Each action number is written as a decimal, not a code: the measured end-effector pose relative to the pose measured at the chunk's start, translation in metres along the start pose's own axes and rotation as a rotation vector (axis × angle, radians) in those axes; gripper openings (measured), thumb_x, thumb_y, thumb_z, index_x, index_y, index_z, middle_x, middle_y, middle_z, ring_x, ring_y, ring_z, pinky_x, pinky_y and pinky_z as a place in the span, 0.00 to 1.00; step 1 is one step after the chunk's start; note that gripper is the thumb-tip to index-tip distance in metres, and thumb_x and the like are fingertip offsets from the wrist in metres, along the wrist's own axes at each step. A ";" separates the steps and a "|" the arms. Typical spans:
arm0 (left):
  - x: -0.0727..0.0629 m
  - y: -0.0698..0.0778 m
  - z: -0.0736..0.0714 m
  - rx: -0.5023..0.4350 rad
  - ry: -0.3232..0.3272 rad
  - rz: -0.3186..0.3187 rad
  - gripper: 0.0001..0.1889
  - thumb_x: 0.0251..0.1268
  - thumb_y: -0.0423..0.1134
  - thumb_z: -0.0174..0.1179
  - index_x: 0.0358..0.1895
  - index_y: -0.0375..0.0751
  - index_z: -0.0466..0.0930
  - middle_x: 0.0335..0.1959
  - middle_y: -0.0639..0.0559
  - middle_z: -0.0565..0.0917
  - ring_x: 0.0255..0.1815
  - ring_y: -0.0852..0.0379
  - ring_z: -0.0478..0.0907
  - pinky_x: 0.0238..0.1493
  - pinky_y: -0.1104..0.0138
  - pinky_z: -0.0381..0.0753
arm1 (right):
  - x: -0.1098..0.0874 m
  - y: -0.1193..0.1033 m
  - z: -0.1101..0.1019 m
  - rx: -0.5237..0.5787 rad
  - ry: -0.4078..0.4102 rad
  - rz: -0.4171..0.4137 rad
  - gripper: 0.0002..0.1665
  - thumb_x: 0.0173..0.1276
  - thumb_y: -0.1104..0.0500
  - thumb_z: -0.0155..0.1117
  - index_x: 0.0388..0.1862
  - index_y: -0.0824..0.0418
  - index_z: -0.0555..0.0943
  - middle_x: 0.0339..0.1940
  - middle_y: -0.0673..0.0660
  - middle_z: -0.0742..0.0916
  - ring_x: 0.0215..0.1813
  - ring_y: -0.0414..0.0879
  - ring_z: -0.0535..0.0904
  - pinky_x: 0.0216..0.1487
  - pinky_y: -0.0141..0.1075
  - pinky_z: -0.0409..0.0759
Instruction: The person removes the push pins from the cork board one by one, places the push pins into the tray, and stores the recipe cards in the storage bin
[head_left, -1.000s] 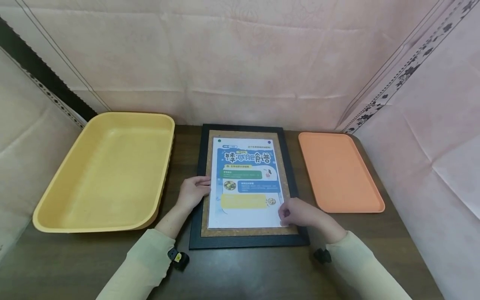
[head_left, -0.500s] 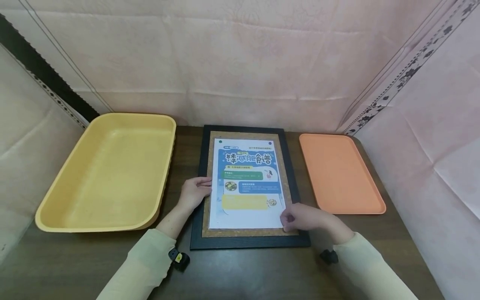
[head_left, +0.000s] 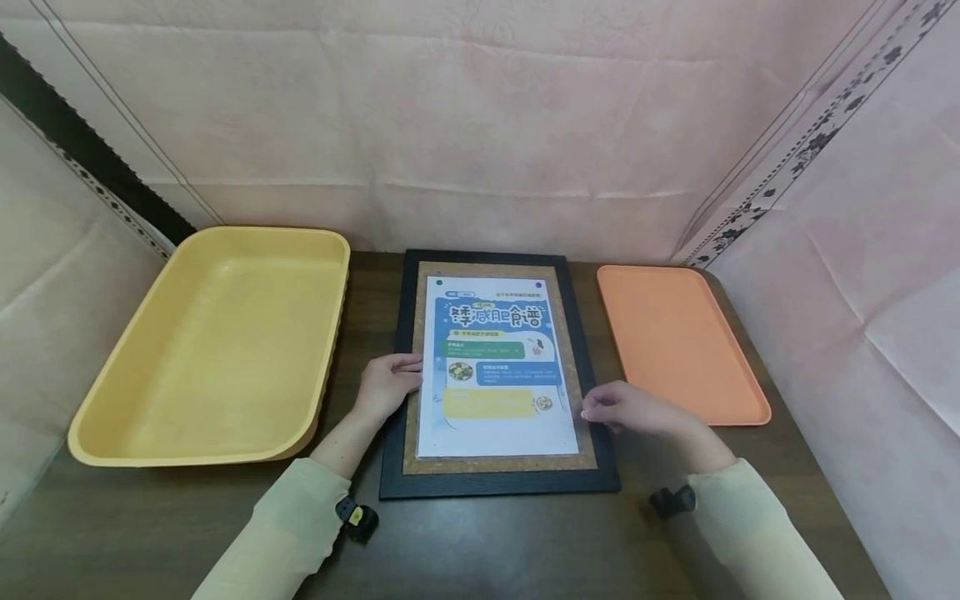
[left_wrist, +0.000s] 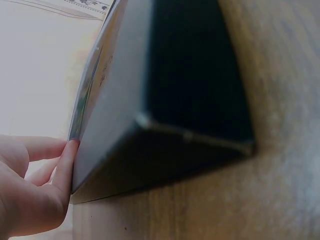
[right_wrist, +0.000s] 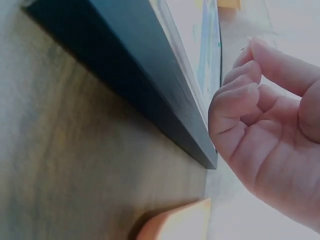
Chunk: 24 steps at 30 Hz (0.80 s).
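Note:
A printed blue and white poster (head_left: 498, 371) with Chinese lettering lies on a brown corkboard (head_left: 491, 465) in a dark frame (head_left: 495, 483). Small round pin heads, one green (head_left: 439, 282) and one purple (head_left: 538, 285), mark its top corners. My left hand (head_left: 387, 385) rests its fairly straight fingers on the frame's left side and the poster's edge. Over the frame's right side hovers my right hand (head_left: 630, 408), thumb and forefinger pinched together. A tiny dark tip (right_wrist: 243, 49) shows at those fingertips, perhaps a pin; the rest is hidden.
A deep yellow tray (head_left: 225, 350) stands to the left of the frame. To the right lies a flat orange tray (head_left: 682, 346), close to my right hand. Pale cloth walls (head_left: 480, 125) rise behind and beside the dark wooden table (head_left: 480, 550).
My right hand has lifted from the poster's lower right corner and moved right and slightly up, uncovering that corner. The left hand has stayed in place.

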<state>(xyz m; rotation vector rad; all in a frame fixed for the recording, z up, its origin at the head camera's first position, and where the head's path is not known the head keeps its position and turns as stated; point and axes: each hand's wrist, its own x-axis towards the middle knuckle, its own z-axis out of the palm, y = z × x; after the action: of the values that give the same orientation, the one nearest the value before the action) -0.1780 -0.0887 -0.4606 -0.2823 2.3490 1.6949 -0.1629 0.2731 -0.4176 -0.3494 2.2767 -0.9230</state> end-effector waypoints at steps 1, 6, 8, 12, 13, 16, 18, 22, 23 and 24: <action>0.000 0.000 0.000 -0.001 0.001 -0.003 0.20 0.63 0.31 0.56 0.59 0.33 0.73 0.55 0.39 0.80 0.57 0.46 0.77 0.57 0.57 0.77 | 0.000 0.001 -0.002 -0.001 0.007 0.001 0.15 0.69 0.51 0.56 0.35 0.63 0.80 0.24 0.67 0.77 0.27 0.56 0.75 0.32 0.33 0.72; -0.002 0.002 0.000 0.011 0.013 0.001 0.19 0.63 0.31 0.56 0.58 0.33 0.74 0.54 0.39 0.80 0.55 0.46 0.78 0.55 0.58 0.79 | -0.004 0.004 -0.016 -0.011 0.055 -0.007 0.16 0.71 0.52 0.54 0.37 0.64 0.79 0.26 0.68 0.77 0.29 0.58 0.76 0.32 0.34 0.73; -0.002 0.002 0.000 0.012 0.017 0.005 0.19 0.63 0.31 0.56 0.58 0.32 0.74 0.54 0.38 0.81 0.55 0.46 0.78 0.54 0.58 0.79 | -0.007 0.006 -0.023 0.004 0.079 0.004 0.16 0.71 0.53 0.53 0.37 0.66 0.78 0.27 0.69 0.77 0.30 0.58 0.76 0.34 0.36 0.74; -0.001 0.001 0.000 0.009 0.019 0.006 0.19 0.62 0.30 0.56 0.57 0.32 0.74 0.54 0.38 0.81 0.55 0.47 0.78 0.54 0.59 0.79 | -0.009 0.010 -0.039 0.027 0.134 0.014 0.18 0.72 0.53 0.51 0.36 0.69 0.76 0.24 0.65 0.75 0.31 0.58 0.74 0.36 0.38 0.74; -0.001 0.000 0.000 0.003 0.014 0.001 0.19 0.63 0.31 0.56 0.58 0.33 0.74 0.54 0.39 0.80 0.55 0.47 0.78 0.55 0.58 0.79 | -0.008 0.011 -0.043 0.027 0.149 0.013 0.18 0.72 0.54 0.51 0.34 0.70 0.74 0.23 0.64 0.75 0.31 0.58 0.74 0.37 0.38 0.74; 0.000 -0.002 0.000 0.005 0.016 -0.006 0.19 0.63 0.31 0.56 0.58 0.33 0.74 0.54 0.39 0.81 0.55 0.47 0.79 0.55 0.59 0.79 | -0.007 0.017 -0.055 0.041 0.181 0.034 0.20 0.73 0.54 0.50 0.29 0.71 0.70 0.21 0.59 0.72 0.32 0.58 0.73 0.39 0.40 0.73; 0.000 -0.002 0.000 0.007 0.019 -0.007 0.19 0.63 0.31 0.57 0.58 0.34 0.74 0.54 0.39 0.81 0.55 0.47 0.79 0.55 0.58 0.79 | -0.006 0.025 -0.064 0.051 0.199 0.059 0.20 0.73 0.53 0.49 0.27 0.69 0.69 0.21 0.56 0.71 0.33 0.56 0.72 0.40 0.41 0.73; -0.001 0.000 0.001 0.010 0.019 0.005 0.19 0.63 0.31 0.57 0.58 0.33 0.74 0.54 0.39 0.81 0.55 0.47 0.79 0.55 0.57 0.79 | -0.009 0.036 -0.079 0.031 0.241 0.107 0.21 0.73 0.50 0.49 0.34 0.68 0.72 0.25 0.55 0.72 0.36 0.53 0.71 0.42 0.40 0.73; 0.000 0.000 0.001 0.011 0.020 0.008 0.19 0.63 0.31 0.57 0.58 0.33 0.74 0.54 0.38 0.81 0.55 0.47 0.79 0.55 0.57 0.79 | -0.010 0.038 -0.083 0.022 0.253 0.113 0.21 0.73 0.49 0.49 0.38 0.69 0.73 0.27 0.56 0.73 0.37 0.52 0.71 0.42 0.39 0.73; 0.000 0.000 0.001 0.011 0.021 0.013 0.19 0.63 0.31 0.57 0.58 0.33 0.74 0.54 0.38 0.81 0.55 0.46 0.79 0.54 0.57 0.79 | -0.011 0.039 -0.086 0.017 0.261 0.119 0.23 0.73 0.48 0.48 0.43 0.70 0.74 0.30 0.57 0.74 0.39 0.52 0.71 0.42 0.39 0.73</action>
<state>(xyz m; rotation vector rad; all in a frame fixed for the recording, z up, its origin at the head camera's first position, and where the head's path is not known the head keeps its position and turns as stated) -0.1778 -0.0872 -0.4606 -0.2845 2.3793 1.6925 -0.2112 0.3517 -0.3931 -0.0870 2.4929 -0.9731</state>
